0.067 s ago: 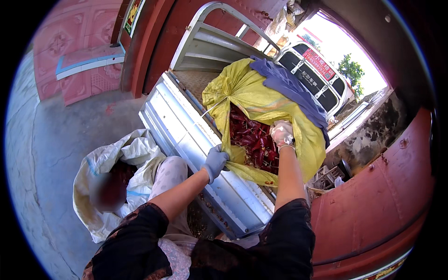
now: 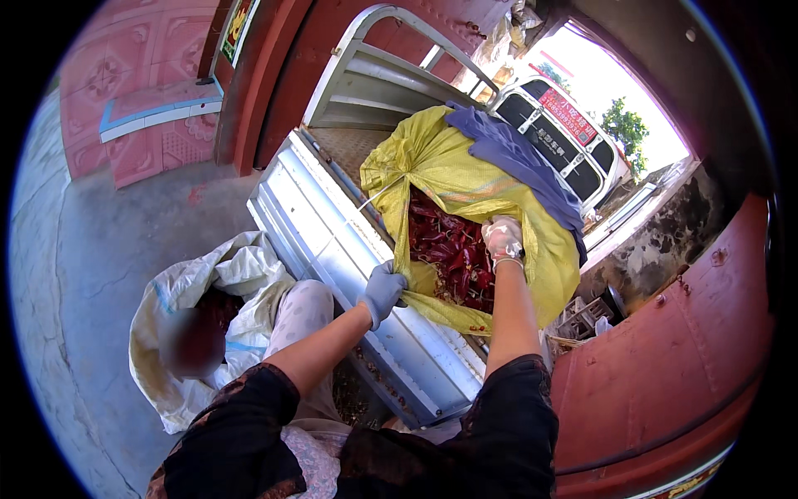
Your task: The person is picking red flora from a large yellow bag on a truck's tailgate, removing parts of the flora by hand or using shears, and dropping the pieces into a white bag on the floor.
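A yellow woven sack (image 2: 465,176) lies with its mouth open on the bed of a small truck. Dark red dried chili peppers (image 2: 445,254) fill the opening. My left hand (image 2: 383,291), in a grey-blue glove, is closed on the near left edge of the sack's mouth. My right hand (image 2: 502,238), in a whitish glove, sits at the right side of the opening, against the peppers and the sack. Its fingers are curled in, and what they hold is hidden.
A metal side panel (image 2: 374,333) of the truck bed stands between me and the sack. At lower left is an open white sack (image 2: 258,268) with dark red contents, partly blurred. Purple-blue cloth (image 2: 515,150) lies behind the yellow sack. A red metal door (image 2: 657,358) is at right.
My right hand and forearm have shifted very slightly left. My left hand still grips the sack's edge.
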`<act>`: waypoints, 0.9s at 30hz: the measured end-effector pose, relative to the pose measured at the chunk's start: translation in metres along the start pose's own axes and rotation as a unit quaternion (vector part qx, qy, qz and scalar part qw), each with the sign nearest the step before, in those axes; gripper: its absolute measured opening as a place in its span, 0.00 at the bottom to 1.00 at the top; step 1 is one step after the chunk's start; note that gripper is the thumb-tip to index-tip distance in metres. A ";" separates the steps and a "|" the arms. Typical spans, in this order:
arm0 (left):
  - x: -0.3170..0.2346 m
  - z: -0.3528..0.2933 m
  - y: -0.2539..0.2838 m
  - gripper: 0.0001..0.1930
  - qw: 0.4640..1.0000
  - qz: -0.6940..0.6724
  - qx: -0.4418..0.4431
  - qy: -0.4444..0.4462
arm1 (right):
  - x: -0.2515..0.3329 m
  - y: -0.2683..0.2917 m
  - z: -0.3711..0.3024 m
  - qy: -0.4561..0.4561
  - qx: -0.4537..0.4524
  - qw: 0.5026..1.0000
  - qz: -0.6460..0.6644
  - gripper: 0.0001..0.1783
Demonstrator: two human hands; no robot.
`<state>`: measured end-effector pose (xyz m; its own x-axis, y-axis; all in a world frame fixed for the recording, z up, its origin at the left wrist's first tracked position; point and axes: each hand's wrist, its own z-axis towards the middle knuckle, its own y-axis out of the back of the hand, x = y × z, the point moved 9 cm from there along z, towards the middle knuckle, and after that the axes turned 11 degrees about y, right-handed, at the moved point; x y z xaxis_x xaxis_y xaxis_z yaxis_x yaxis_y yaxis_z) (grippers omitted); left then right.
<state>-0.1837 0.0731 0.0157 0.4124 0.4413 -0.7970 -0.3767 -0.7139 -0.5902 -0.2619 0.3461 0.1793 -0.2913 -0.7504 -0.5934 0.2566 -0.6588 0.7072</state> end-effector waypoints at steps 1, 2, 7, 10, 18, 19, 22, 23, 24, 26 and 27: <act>0.001 0.000 0.008 0.13 1.000 -0.009 -0.009 0.000 | 0.008 0.009 -0.002 -0.037 0.044 0.993 0.105 0.22; 0.004 0.000 0.014 0.13 1.000 -0.015 -0.015 0.003 | 0.014 0.020 -0.009 -0.086 0.082 0.973 0.198 0.24; 0.006 0.003 0.013 0.14 0.999 -0.032 0.017 -0.004 | 0.034 0.025 -0.009 -0.128 0.253 0.839 0.465 0.27; 0.013 0.005 0.004 0.13 0.999 -0.025 0.048 0.007 | 0.011 0.019 0.043 -0.102 -0.046 0.686 0.719 0.24; 0.015 -0.004 0.013 0.14 0.999 -0.008 0.052 0.007 | 0.064 0.067 0.057 0.064 -0.061 0.996 0.023 0.36; 0.016 -0.005 0.011 0.14 0.998 -0.003 0.059 0.007 | 0.062 0.066 0.061 0.058 -0.057 0.996 0.038 0.36; 0.016 -0.004 0.012 0.14 0.998 0.007 0.066 0.013 | 0.040 0.070 0.074 0.022 -0.059 0.991 0.116 0.37; 0.015 -0.006 0.013 0.14 0.998 0.010 0.064 0.018 | 0.030 0.072 0.079 0.006 -0.067 0.985 0.158 0.37; 0.012 -0.010 0.012 0.14 0.998 0.013 0.063 0.015 | 0.017 0.075 0.082 -0.012 -0.077 0.977 0.199 0.37; 0.016 -0.008 0.016 0.13 0.998 -0.018 0.066 0.013 | -0.007 0.075 0.075 -0.039 -0.101 0.959 0.263 0.37; 0.020 -0.008 0.017 0.13 0.997 -0.034 0.068 0.015 | -0.016 0.074 0.071 -0.045 -0.109 0.954 0.274 0.37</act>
<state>-0.1753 0.0653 -0.0097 0.4646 0.4682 -0.7516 -0.4553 -0.6017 -0.6563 -0.3032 0.3137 0.2682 -0.1338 -0.9844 -0.1144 0.5754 -0.1712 0.7997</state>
